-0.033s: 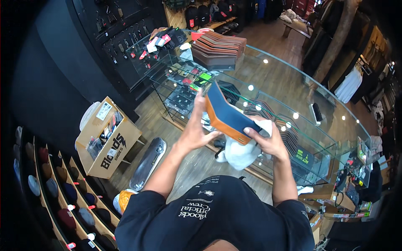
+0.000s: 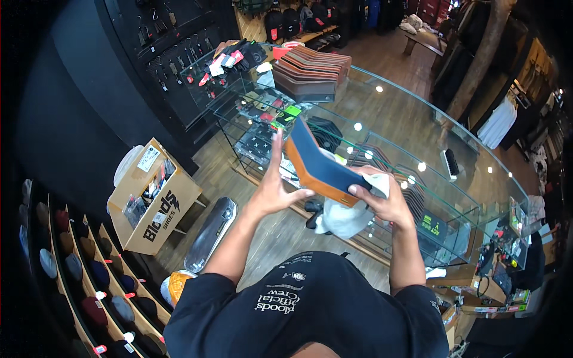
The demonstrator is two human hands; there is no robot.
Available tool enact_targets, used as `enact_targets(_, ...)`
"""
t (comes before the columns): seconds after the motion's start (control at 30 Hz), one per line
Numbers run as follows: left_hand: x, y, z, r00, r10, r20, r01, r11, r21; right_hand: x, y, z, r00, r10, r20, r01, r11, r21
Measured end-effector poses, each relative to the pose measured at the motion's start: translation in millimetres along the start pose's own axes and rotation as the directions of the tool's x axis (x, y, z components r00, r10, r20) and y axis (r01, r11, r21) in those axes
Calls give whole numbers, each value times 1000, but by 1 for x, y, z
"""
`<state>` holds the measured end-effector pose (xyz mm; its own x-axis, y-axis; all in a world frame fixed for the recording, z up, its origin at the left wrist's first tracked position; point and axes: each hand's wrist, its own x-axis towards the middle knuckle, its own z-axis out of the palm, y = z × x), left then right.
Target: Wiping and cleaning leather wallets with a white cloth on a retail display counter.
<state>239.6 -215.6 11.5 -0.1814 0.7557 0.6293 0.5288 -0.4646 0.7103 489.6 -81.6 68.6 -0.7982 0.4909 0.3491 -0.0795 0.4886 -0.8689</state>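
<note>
A bent, V-shaped board (image 2: 325, 162) with a dark blue-black face and an orange side is in front of me, above the glass counter. My right hand (image 2: 388, 201) grips its right end, with the thumb on the dark face. The same hand also holds a crumpled white cloth (image 2: 343, 219), which hangs below the board. Close by the board's left end, my left hand (image 2: 276, 190) is open, thumb and fingers spread; whether it touches the orange side I cannot tell.
A curved glass display counter (image 2: 418, 107) spans the scene ahead. On it are a stack of brown angled boards (image 2: 310, 68), gloves (image 2: 242, 56) and a black-bristled brush (image 2: 449, 163). At left stand a cardboard box (image 2: 155, 203), a skateboard (image 2: 210, 234) and cap shelves (image 2: 89, 274).
The board has tilted a little, so less of its orange side shows at the right end. My left hand has shifted slightly left.
</note>
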Motion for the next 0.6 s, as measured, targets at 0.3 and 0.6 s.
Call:
enact_targets(0.3,37,-37,-45,875,-425,-234,242,800,-548,76,-17,-28,989,109,-100,-135,938,-320)
enact_targets(0.6,105,-151,-72,888,-326,-324,235,928,-290,162,34,-2,926,-115,-361,-107,834,-541)
